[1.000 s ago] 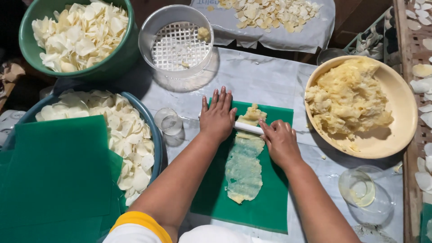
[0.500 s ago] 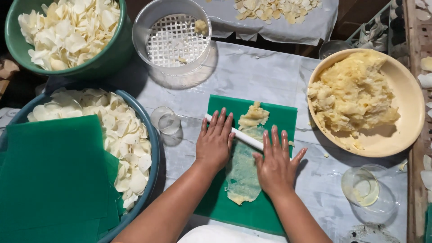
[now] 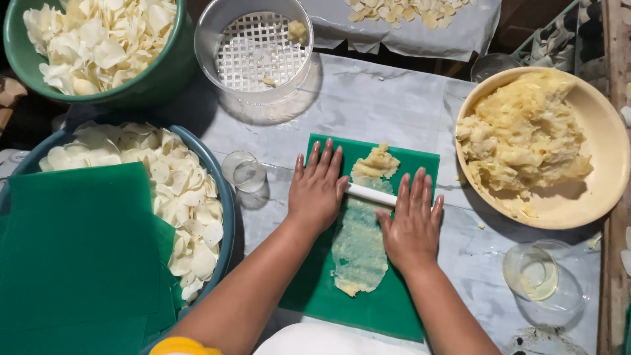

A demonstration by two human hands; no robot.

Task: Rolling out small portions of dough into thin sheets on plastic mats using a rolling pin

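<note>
A green cutting mat lies in front of me with a strip of pale yellow dough rolled thin along it and a thicker lump at the far end. A white rolling pin lies across the dough. My left hand presses flat on the pin's left end, fingers spread. My right hand presses flat on its right end, fingers apart. Both palms rest on the pin without gripping it.
A cream bowl of mashed yellow dough stands at the right. Two bowls of pale thin discs sit at left, blue and green, with green sheets stacked on the blue one. A perforated round strainer is behind; two small glasses flank the mat.
Both hands have drawn the rolling pin back toward me and then forward again along the dough. The flattened strip has grown longer and thinner.
</note>
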